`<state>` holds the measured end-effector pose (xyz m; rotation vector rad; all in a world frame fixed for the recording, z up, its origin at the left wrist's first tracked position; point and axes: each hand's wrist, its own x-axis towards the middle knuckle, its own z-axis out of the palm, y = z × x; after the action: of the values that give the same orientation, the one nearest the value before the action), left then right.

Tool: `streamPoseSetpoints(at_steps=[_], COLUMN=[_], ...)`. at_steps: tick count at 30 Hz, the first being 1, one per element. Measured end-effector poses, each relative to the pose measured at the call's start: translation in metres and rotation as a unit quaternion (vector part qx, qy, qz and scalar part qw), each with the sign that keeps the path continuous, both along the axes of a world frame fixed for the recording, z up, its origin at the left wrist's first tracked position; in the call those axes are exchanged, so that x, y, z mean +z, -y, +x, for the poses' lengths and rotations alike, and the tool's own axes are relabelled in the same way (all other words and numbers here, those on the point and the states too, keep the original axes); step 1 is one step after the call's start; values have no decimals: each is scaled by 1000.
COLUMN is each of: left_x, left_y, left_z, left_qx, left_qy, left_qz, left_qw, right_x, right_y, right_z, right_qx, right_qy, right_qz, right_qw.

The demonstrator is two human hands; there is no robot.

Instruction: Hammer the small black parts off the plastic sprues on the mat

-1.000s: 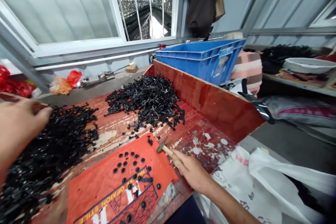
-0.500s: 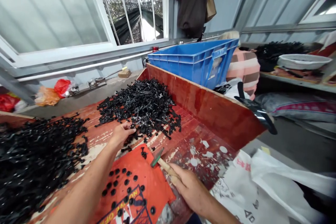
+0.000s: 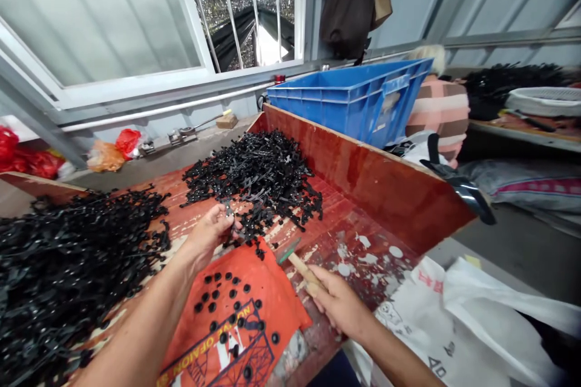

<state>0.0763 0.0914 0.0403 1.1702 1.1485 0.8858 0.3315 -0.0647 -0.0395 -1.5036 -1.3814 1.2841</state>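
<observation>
My left hand (image 3: pixel 215 231) is pinched on a small black part (image 3: pixel 229 211) at the near edge of a heap of similar black parts (image 3: pixel 258 172). In my right hand (image 3: pixel 333 296) is a small hammer (image 3: pixel 305 271) with a pale wooden handle and a thin green head, held above the board. Below my hands lies an orange printed bag (image 3: pixel 272 290) dotted with several round black pieces (image 3: pixel 236 320). At its top corner sits a little cluster of black parts (image 3: pixel 259 253), close to the hammer head.
A larger heap of black parts (image 3: pixel 77 266) covers the left side of the red wooden tray (image 3: pixel 363 181). Behind its right wall stands a blue crate (image 3: pixel 345 103). White bags (image 3: pixel 426 314) lie at lower right. A person in a striped top (image 3: pixel 438 112) is beyond the crate.
My left hand has moved from the left heap to the far heap and is drawn slightly back with a black part. My right hand keeps the hammer near the same place.
</observation>
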Motion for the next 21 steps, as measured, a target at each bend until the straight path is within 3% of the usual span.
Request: streamPoseSetpoints(at_steps=[3,7,9,15,21], left_x=[10,9,5,1,1], left_y=[44,98,117,146,164], left_z=[11,29,33,16,-5], left_qx=[-37,38,45,49,103], left_qy=[68,120,154,206,151], left_qz=[-45,-89,-97,-118,-128], left_qw=[996,988,982,970,975], right_x=[22,61,73,72,69], right_y=[-8,-12,-9,15,28], right_z=[-9,-35,-47,-67,-74], right_qx=[-39,6,35,94,69], right_qy=[7,-37,-44,-34,32], right_qz=[51,91,102,79,116], right_qw=[998,995,993,992,990])
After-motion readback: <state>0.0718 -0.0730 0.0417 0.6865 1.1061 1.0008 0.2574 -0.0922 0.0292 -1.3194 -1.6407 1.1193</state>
